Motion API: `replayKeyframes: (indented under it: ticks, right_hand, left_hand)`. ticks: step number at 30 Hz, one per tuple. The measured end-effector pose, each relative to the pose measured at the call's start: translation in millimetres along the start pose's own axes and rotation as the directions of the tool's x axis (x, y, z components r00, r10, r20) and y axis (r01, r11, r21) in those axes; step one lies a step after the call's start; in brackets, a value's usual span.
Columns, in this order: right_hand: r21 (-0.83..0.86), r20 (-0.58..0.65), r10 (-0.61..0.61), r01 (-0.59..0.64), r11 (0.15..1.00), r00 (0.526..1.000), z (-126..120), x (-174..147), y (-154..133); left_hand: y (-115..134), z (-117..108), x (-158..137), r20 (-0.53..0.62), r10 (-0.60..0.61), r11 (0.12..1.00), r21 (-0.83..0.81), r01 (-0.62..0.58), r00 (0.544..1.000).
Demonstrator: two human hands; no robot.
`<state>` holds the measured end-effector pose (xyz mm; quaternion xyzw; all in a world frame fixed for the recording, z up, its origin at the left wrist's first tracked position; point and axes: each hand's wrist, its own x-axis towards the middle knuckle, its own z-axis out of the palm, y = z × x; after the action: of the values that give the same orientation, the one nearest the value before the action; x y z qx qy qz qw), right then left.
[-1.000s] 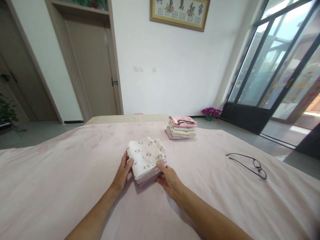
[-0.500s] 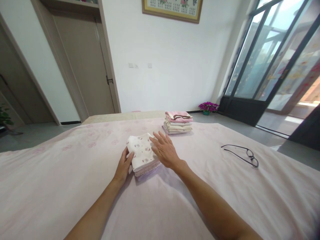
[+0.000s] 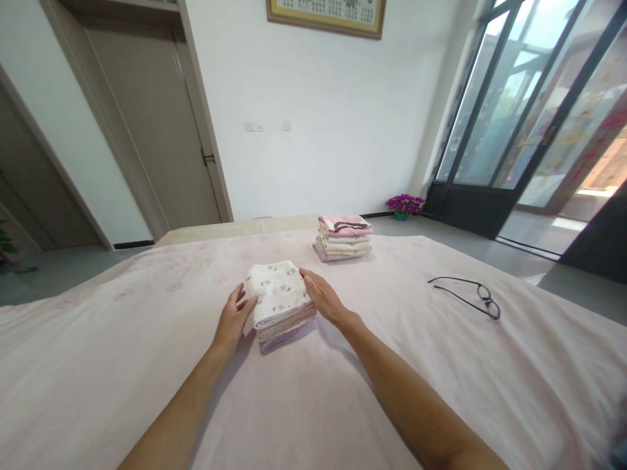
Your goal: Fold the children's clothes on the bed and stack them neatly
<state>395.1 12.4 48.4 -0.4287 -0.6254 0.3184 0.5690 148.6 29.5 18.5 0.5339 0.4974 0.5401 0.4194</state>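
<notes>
A small stack of folded cloths lies on the bedspread in front of me, white with a small print on top, pink and lilac layers below. At its left edge is my left hand, open, the thumb touching the top cloth's side and the fingers apart and slightly curved. Along the right edge lies my right hand, its fingers stretched out flat against the side; parts of the fingers are hidden. Behind stands a second stack of folded cloths, cream and white with a pink, brown-edged piece on top.
Black-framed glasses lie unfolded at the right on the pale pink bedspread. Beyond the bed are purple flowers in a green pot, a closed door and a dark-framed glass door.
My right hand has come down from above the top cloth to the stack's right side. My left fingers have loosened a little. The view has shifted slightly.
</notes>
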Motion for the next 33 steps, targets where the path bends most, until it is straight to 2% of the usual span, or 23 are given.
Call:
replayKeyframes:
  ticks: [2,3,5,6,9,12,14,17,20,22,25,27,29,30,31,33]
  right_hand:
    - [-0.009,-0.032,0.016,-0.016,1.0,0.999,-0.1,2.8,-3.3]
    - [-0.028,-0.045,0.019,-0.02,0.999,0.999,-0.1,3.2,-6.0]
    - [-0.081,-0.062,0.015,-0.02,0.997,0.998,0.5,1.9,-13.6]
    - [-0.112,-0.061,0.005,-0.012,0.994,0.998,1.1,0.5,-18.3]
    - [-0.152,0.001,-0.039,0.039,0.988,0.999,4.4,-5.2,-34.6]
    - [-0.064,0.174,-0.07,0.082,0.995,0.982,8.5,-10.8,-49.3]
    - [0.034,0.214,-0.052,0.046,0.998,0.975,10.7,-13.2,-54.8]
    - [0.135,0.124,-0.023,0.006,0.991,0.992,12.2,-12.7,-53.6]
    - [0.114,0.03,-0.028,0.024,0.993,0.999,11.1,-6.8,-42.1]
    - [0.044,-0.008,-0.017,0.017,0.999,1.0,9.3,-1.6,-31.3]
    - [-0.035,-0.012,-0.015,0.015,0.999,1.0,5.9,3.9,-16.6]
    - [-0.047,-0.018,0.001,-0.001,0.999,1.0,3.9,5.1,-10.7]
    - [-0.046,-0.025,0.039,-0.04,0.998,0.999,2.7,4.9,-8.6]
    - [-0.047,-0.024,0.055,-0.056,0.997,0.998,2.5,4.7,-8.7]
    - [-0.049,-0.02,0.063,-0.064,0.997,0.998,2.5,4.5,-9.3]
    - [-0.046,-0.027,0.068,-0.069,0.997,0.997,3.4,4.9,-11.5]
  left_hand:
    - [7.6,-2.6,-3.6,-0.089,0.184,0.97,0.177,-0.167,0.979]
    - [13.4,-2.4,-6.8,-0.087,0.289,0.932,0.253,-0.26,0.953]
    - [27.4,1.4,-15.7,0.005,0.447,0.833,0.361,-0.419,0.894]
    - [34.6,4.7,-21.0,0.077,0.489,0.782,0.404,-0.476,0.869]
    - [51.5,16.1,-35.7,0.255,0.518,0.654,0.497,-0.57,0.817]
    - [56.1,23.0,-42.5,0.284,0.539,0.596,0.537,-0.597,0.793]
    - [53.4,23.4,-42.5,0.281,0.551,0.587,0.539,-0.604,0.786]
    - [47.8,20.5,-40.6,0.335,0.511,0.59,0.534,-0.606,0.792]
    - [47.6,17.6,-39.7,0.375,0.432,0.61,0.549,-0.571,0.821]
    - [50.4,15.4,-38.2,0.307,0.378,0.679,0.549,-0.487,0.873]
    - [51.9,8.2,-28.9,0.09,0.272,0.849,0.446,-0.283,0.958]
    - [48.3,-1.8,-16.6,-0.079,0.218,0.931,0.314,-0.184,0.973]
    - [42.8,-16.2,-2.4,-0.244,0.204,0.967,0.201,-0.156,0.948]
    - [40.5,-24.4,3.8,-0.324,0.216,0.97,0.176,-0.166,0.921]
    - [39.4,-32.5,8.5,-0.397,0.248,0.965,0.187,-0.187,0.884]
    - [41.7,-45.6,11.7,-0.497,0.378,0.917,0.316,-0.243,0.781]
